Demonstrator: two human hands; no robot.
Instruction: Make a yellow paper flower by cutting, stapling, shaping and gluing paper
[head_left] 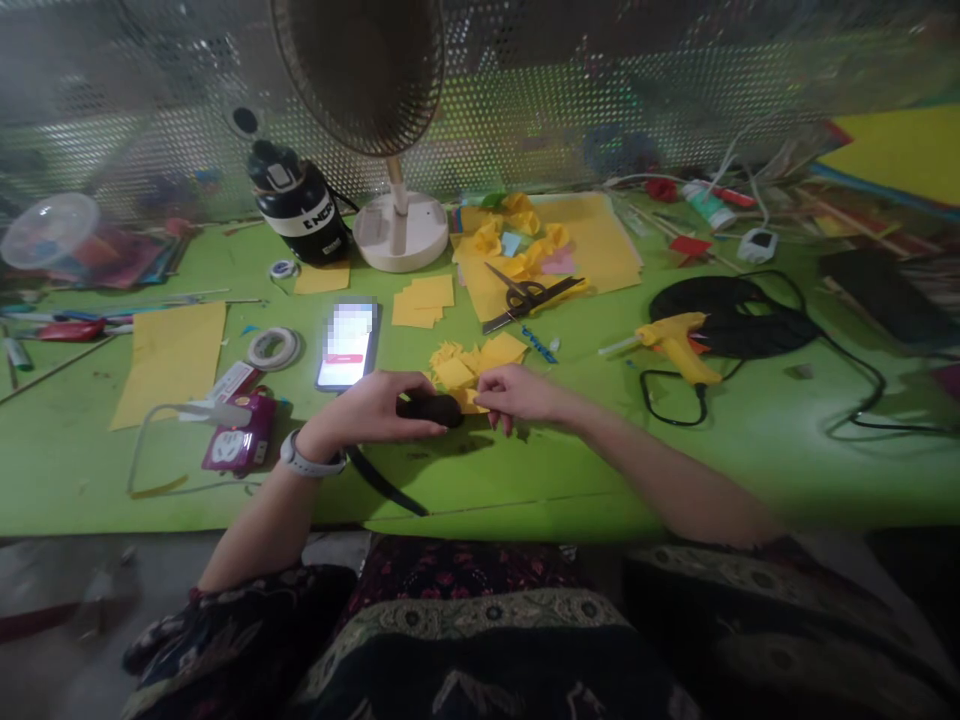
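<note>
My left hand (375, 405) grips a black tool (431, 409) with a black cord or strap trailing toward the table's front edge; its tip meets a small yellow paper piece (471, 400). My right hand (521, 395) pinches that yellow piece between its fingertips. Just behind both hands lies a small heap of cut yellow paper squares (480, 357). A lit phone (346, 345) lies face up left of the heap.
On the green table (525, 480): black scissors (525, 295) on yellow sheets, a yellow glue gun (675, 343) with black cable, tape rolls (274, 347), a fan base (400, 230), a black bottle (304, 208), yellow paper (169, 355) and pens at left.
</note>
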